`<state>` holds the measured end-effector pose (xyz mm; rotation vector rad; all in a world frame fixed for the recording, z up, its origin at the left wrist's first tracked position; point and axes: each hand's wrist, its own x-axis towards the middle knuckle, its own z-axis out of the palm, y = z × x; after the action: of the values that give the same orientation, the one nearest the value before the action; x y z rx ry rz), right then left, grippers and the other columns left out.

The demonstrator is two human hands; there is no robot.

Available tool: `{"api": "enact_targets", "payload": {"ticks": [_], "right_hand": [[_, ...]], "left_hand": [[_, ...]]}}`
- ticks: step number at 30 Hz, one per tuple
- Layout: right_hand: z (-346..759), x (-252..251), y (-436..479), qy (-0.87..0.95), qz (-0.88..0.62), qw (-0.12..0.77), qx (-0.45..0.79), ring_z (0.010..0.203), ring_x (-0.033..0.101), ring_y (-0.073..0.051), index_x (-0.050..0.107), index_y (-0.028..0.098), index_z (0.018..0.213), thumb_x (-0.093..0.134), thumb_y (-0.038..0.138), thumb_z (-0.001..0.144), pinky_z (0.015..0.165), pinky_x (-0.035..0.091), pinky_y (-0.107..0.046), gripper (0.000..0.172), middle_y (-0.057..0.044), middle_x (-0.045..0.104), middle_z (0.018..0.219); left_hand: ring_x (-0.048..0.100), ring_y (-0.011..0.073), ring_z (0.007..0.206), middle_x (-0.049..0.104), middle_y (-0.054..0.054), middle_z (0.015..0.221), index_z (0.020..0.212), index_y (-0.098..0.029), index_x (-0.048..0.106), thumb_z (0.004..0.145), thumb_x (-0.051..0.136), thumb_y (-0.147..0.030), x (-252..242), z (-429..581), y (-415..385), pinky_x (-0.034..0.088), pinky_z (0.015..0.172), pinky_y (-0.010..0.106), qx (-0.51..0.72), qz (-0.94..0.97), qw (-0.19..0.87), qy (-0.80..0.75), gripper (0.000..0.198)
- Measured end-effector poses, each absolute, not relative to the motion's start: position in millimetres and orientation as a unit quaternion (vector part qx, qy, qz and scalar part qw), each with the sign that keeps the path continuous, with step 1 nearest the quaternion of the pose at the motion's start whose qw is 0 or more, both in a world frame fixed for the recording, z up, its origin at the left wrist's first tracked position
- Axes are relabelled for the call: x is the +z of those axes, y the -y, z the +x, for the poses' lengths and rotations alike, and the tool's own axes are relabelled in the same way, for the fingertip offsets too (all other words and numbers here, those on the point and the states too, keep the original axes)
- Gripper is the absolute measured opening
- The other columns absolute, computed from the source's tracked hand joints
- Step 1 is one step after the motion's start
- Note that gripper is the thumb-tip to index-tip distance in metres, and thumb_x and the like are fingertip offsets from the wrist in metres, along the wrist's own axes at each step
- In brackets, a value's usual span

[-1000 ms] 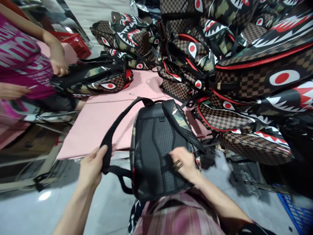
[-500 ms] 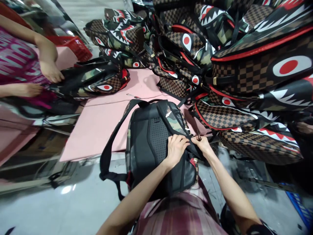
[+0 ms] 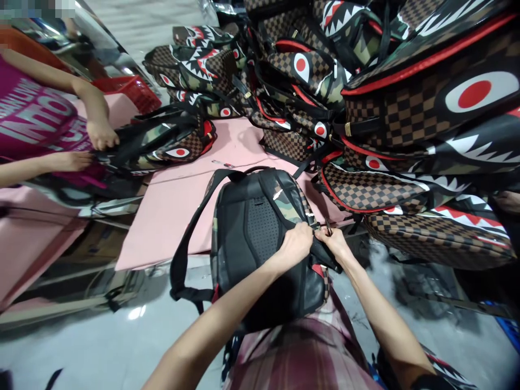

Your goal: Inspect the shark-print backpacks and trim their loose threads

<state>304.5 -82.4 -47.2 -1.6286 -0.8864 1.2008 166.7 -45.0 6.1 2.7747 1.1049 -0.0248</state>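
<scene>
A black backpack (image 3: 231, 233) lies with its padded back panel facing up, partly on the pink table and partly over my lap. Its right shoulder strap (image 3: 286, 203) has a camouflage patch. My left hand (image 3: 297, 242) is closed around this strap near the bag's right edge. Just beside it, my right hand (image 3: 333, 244) pinches the strap's lower part. A small dark tool (image 3: 328, 226), perhaps thread snips, sticks up from the right hand; its exact kind is hard to make out. The other shoulder strap (image 3: 181, 254) hangs loose in a loop at the left.
Checkered shark-face backpacks (image 3: 374, 184) are piled along the right and back. A pen-like item (image 3: 222, 163) lies on the pink table (image 3: 162, 216). At left, a co-worker's hands (image 3: 101, 135) handle another backpack (image 3: 179, 141). Behind stands a red basket (image 3: 136, 92).
My left hand has curled its fingers more tightly on the strap; before, they lay flatter. The right hand stays beside it. The view has shifted slightly.
</scene>
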Motion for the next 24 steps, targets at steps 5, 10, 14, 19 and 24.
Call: {"api": "enact_targets", "payload": {"ticks": [5,10,14,19,24], "right_hand": [[323,-41,105,0.464,-0.740,0.373,0.314,0.082,0.057,-0.020,0.057,0.022,0.104,0.059,0.045,0.073,0.069,0.038,-0.030,0.039,-0.004,0.065,0.093],[333,-35,119,0.662,-0.690,0.275,0.099,0.083,0.057,-0.019,0.058,0.020,0.100,0.048,0.035,0.087,0.073,0.034,-0.031,0.023,-0.005,0.065,0.090],[331,-32,114,0.713,-0.650,0.263,0.031,0.082,0.054,-0.018,0.061,0.019,0.097,0.049,0.029,0.088,0.075,0.027,-0.034,0.018,-0.005,0.065,0.089],[328,-32,107,0.728,-0.637,0.252,0.022,0.079,0.053,-0.018,0.063,0.018,0.094,0.049,0.026,0.088,0.073,0.026,-0.034,0.017,-0.005,0.066,0.086],[327,-35,106,0.701,-0.655,0.275,0.058,0.076,0.055,-0.018,0.066,0.020,0.088,0.052,0.028,0.086,0.073,0.028,-0.033,0.016,-0.004,0.067,0.082]], "left_hand": [[0.055,0.0188,0.078,0.057,0.009,0.084,0.086,-0.013,0.055,0.090,0.034,-0.019,1,163,36,0.046,0.069,0.030,0.023,0.911,0.119,-0.395,0.022],[0.055,0.0191,0.080,0.057,0.009,0.085,0.083,-0.013,0.053,0.089,0.035,-0.019,-2,165,38,0.046,0.070,0.031,0.046,0.909,0.123,-0.395,0.020],[0.054,0.0188,0.081,0.056,0.009,0.085,0.083,-0.013,0.053,0.090,0.034,-0.019,-1,166,40,0.046,0.071,0.031,0.049,0.907,0.128,-0.399,0.021],[0.053,0.0183,0.080,0.055,0.008,0.086,0.084,-0.013,0.052,0.090,0.034,-0.019,-2,164,41,0.046,0.071,0.031,0.062,0.905,0.132,-0.399,0.020],[0.050,0.0180,0.080,0.053,0.007,0.085,0.084,-0.014,0.049,0.089,0.034,-0.019,-9,156,46,0.045,0.071,0.031,0.115,0.907,0.137,-0.381,0.017]]}}
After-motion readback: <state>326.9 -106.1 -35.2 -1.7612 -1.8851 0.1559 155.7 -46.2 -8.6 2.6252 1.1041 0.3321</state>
